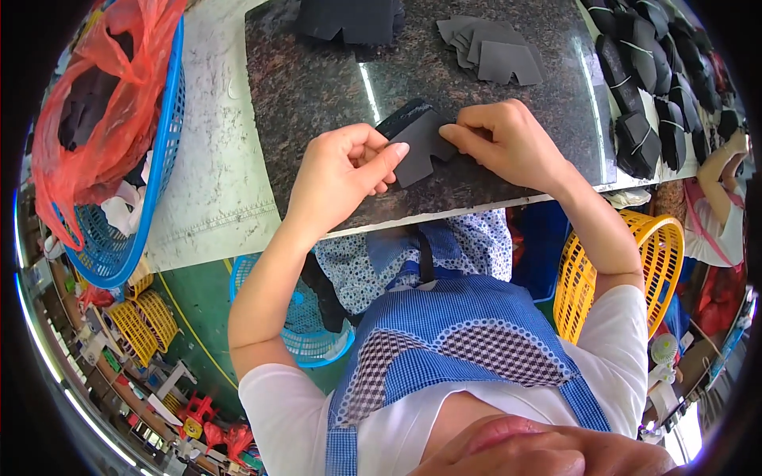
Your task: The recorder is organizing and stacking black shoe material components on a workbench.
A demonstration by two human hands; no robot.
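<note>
at the far left, can see a red plastic bag [139, 95] slumped over a blue plastic basket [176, 95], with dark stuff inside. lower down, can make out yellow baskets [143, 325] by the green floor [190, 317]. next, can see a pale tabletop [214, 143] reaching under a dark speckled slab [317, 87]. below the table edge, can spot a light blue basket [317, 349], partly behind the left arm. at the slab's far side, can see a dark stack [347, 20]. nearer, gripping a dark grey notched piece [417, 151] with the left hand [341, 170], closely, between thumb and curled fingers. holding the piece over the near part of the slab, between both hands; cannot tell if touching the slab. pinching its right edge with the right hand [508, 143], between thumb and forefinger. farther back, can see a loose fan of dark notched pieces [508, 63]. at the right, can see black bundles [639, 143] tied with pale string, above a tilted yellow basket [679, 254] near another person's bent arm [718, 174].
</note>
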